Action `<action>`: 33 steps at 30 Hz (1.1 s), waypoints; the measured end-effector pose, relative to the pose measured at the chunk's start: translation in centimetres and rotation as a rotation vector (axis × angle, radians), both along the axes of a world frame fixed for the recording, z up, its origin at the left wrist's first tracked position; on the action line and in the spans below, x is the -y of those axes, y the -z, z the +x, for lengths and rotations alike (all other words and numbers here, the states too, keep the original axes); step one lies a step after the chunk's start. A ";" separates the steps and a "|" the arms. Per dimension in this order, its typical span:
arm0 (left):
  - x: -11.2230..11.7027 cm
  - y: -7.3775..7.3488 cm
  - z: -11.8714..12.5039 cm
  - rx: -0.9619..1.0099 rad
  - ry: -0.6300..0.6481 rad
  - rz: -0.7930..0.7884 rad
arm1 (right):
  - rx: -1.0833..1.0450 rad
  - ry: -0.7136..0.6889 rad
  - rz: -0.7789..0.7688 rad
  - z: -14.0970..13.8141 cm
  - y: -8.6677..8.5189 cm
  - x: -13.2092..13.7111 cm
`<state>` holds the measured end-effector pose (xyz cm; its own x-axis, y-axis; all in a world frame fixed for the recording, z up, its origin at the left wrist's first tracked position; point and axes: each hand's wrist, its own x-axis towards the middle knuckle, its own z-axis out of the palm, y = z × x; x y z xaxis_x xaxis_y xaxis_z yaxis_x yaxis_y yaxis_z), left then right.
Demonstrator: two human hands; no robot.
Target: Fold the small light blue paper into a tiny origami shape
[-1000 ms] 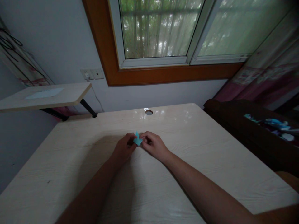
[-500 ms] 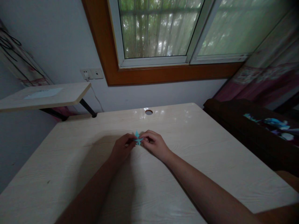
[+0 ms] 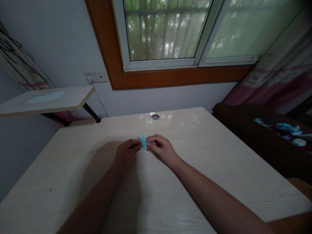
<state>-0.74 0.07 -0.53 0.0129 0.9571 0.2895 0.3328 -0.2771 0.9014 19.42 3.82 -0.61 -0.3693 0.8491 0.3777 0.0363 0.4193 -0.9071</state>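
Observation:
A small light-blue folded paper figure (image 3: 144,142) with pointed tips sits between my two hands, over the far half of the pale wood-grain desk (image 3: 168,191). My left hand (image 3: 127,151) pinches its left tip between thumb and forefinger. On the other side, my right hand (image 3: 162,148) grips the right tip the same way. One point of the paper sticks up away from me and another points down toward me. The fingertips cover its side ends. Whether it touches the desk, I cannot tell.
A raised shelf (image 3: 48,109) on black legs stands at the desk's back left, with a pale sheet (image 3: 45,97) on it. A round cable hole (image 3: 155,117) lies near the back edge. Dark wooden furniture (image 3: 243,136) borders the right side. A window (image 3: 168,32) is behind.
Both hands have shifted slightly with the paper figure, and its upper point now reaches a little higher. The fingers have moved outward to its side tips, leaving more of its middle showing.

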 end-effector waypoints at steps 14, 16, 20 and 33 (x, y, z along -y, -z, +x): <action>-0.1 -0.4 0.1 0.132 0.022 -0.034 | 0.061 -0.014 0.073 -0.1 -0.6 0.4; 0.0 -0.5 0.1 0.138 0.030 -0.044 | 0.059 -0.013 0.074 0.0 -0.6 0.3; 0.2 -0.6 -0.1 0.147 0.065 -0.046 | 0.055 -0.018 0.077 0.1 -0.6 0.3; 0.0 -0.6 0.3 0.275 0.074 -0.127 | 0.113 -0.084 0.162 0.0 -0.6 0.4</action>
<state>-0.46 0.03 0.04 0.0219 0.9851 0.1705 0.0542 -0.1714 0.9837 19.43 3.44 -0.04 -0.4843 0.7452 0.4585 0.0926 0.5647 -0.8201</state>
